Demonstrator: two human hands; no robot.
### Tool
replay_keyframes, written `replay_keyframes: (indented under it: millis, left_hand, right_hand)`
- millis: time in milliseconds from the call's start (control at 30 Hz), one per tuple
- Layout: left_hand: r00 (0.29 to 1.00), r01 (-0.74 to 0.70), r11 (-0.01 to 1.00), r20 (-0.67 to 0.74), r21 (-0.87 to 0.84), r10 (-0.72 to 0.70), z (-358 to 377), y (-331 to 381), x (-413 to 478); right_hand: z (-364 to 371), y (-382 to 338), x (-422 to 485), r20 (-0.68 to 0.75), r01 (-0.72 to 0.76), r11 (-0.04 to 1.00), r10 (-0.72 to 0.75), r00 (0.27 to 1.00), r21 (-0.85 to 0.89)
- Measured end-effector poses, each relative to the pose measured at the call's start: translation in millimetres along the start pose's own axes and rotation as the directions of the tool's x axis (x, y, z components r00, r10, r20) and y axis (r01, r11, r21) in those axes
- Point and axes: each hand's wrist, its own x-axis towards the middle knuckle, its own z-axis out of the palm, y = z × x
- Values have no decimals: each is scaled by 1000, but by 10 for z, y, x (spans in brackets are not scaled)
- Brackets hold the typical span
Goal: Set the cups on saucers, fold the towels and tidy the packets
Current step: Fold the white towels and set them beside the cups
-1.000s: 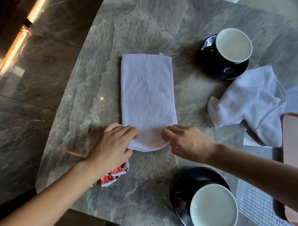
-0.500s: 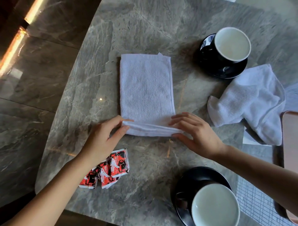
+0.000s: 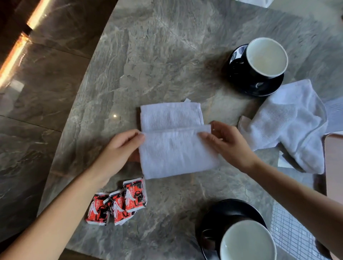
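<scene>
A white towel (image 3: 174, 150) lies mid-table, its near half folded up over the far half. My left hand (image 3: 118, 152) pinches the folded edge at its left corner and my right hand (image 3: 226, 142) pinches the same edge at the right corner. A second white towel (image 3: 289, 124) lies crumpled to the right. Three red and black packets (image 3: 118, 202) lie overlapping near the front left. One black cup (image 3: 265, 57) stands on a black saucer (image 3: 259, 89) at the back right. Another black cup (image 3: 246, 241) stands on a saucer (image 3: 222, 209) at the front right.
The grey marble table (image 3: 167, 55) curves off on the left, with dark floor beyond. A pinkish flat object (image 3: 334, 163) lies at the right edge, with white paper scraps (image 3: 284, 161) beside it. A white item (image 3: 254, 1) sits at the far edge.
Both hands lifted the towel's near end and carried it away from me over the far part, so the long strip is now folded nearly in half. The packets are uncovered.
</scene>
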Motion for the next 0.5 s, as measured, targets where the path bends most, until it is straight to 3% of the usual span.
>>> replay_keyframes:
  millis: [167, 500]
  left_hand:
    - [998, -3, 999, -61, -32, 1, 6, 143, 321]
    - [959, -112, 922, -202, 370, 198, -43, 26, 728]
  right_hand:
    - [4, -85, 341, -187, -2, 991, -24, 982, -137]
    - [48, 2, 624, -300, -84, 874, -73, 951, -479]
